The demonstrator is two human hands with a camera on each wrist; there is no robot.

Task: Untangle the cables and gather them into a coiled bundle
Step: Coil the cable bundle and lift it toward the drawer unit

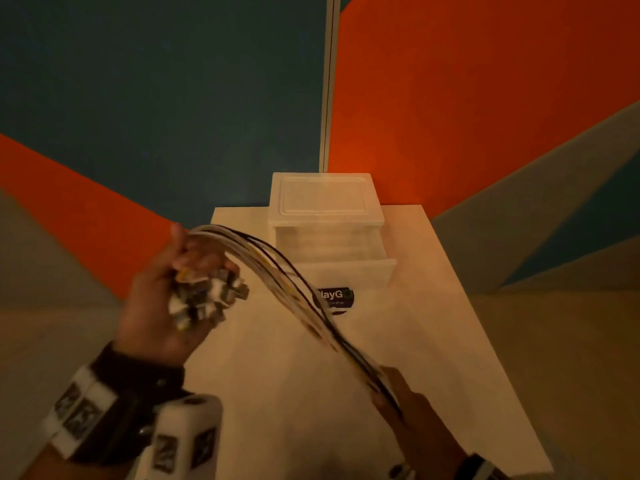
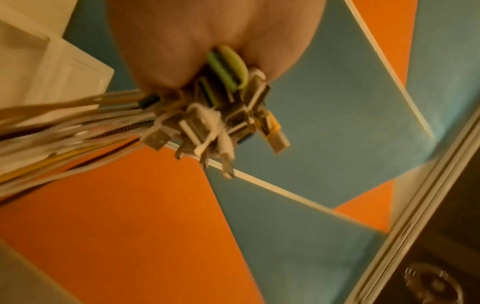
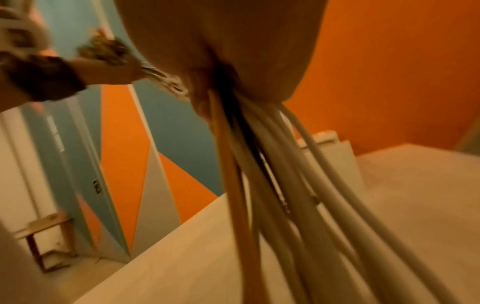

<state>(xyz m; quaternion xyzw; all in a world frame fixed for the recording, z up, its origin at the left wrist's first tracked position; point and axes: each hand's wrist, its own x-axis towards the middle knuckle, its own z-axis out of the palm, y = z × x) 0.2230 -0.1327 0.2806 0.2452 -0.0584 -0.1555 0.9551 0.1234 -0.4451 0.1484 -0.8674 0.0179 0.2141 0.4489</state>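
A bundle of several cables (image 1: 294,289), white, yellow and black, stretches in an arc over the white table (image 1: 284,368). My left hand (image 1: 162,303), raised at the left, grips the end with the cluster of plugs (image 1: 207,296); USB plugs and a green one (image 2: 228,67) stick out of the fist (image 2: 182,41). My right hand (image 1: 401,396), low at the right, grips the cables further along. In the right wrist view the cables (image 3: 259,164) hang down from that fist (image 3: 233,51) toward the table.
A translucent plastic drawer box (image 1: 325,209) stands at the table's far end, its drawer (image 1: 349,275) pulled out, a dark label (image 1: 334,299) on the front. Orange, teal and grey wall panels (image 1: 485,81) rise behind. A small wooden stool (image 3: 44,238) stands on the floor at the left.
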